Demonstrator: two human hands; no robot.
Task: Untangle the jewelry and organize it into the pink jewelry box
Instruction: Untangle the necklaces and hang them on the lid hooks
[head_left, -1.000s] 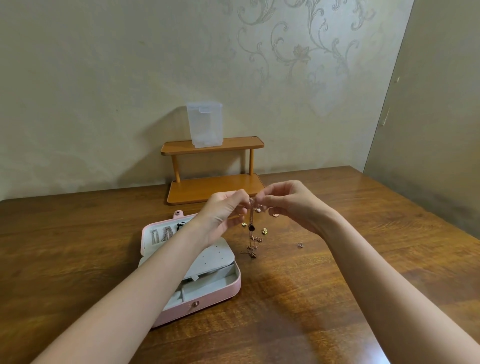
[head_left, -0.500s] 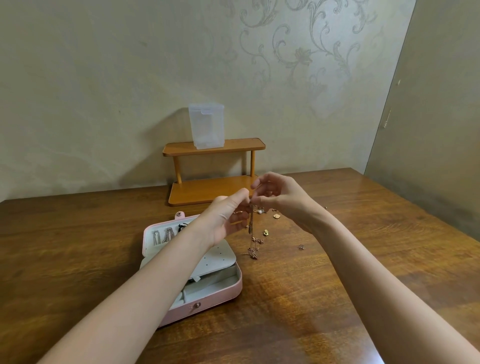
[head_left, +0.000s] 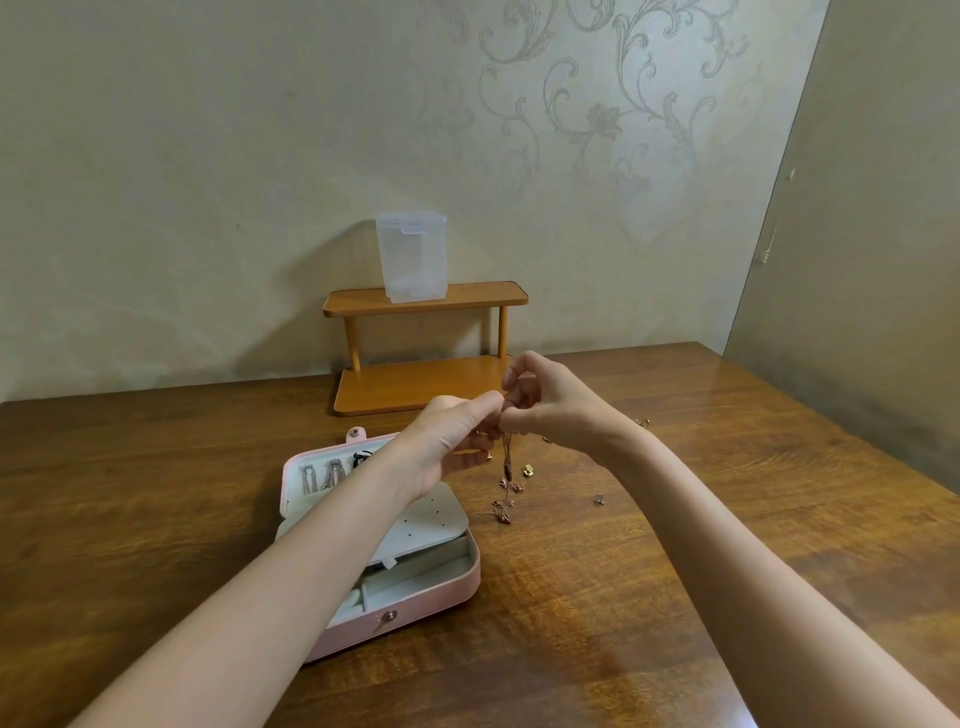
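Both hands meet above the middle of the worktop (head_left: 675, 597). The left hand (head_left: 452, 441) and the right hand (head_left: 550, 410) each pinch the top of a tangled chain (head_left: 506, 478) with curled fingers, touching one another there. The chain hangs down, its lower end resting on the worktop just right of the pink jewelry box (head_left: 415, 608). The box lies open toward the left half of the worktop, chains hung in its lid. Small loose pieces (head_left: 598, 499) lie right of the chain. A wooden shelf (head_left: 415, 384) stands at the back edge, carrying a clear plastic container (head_left: 413, 257).
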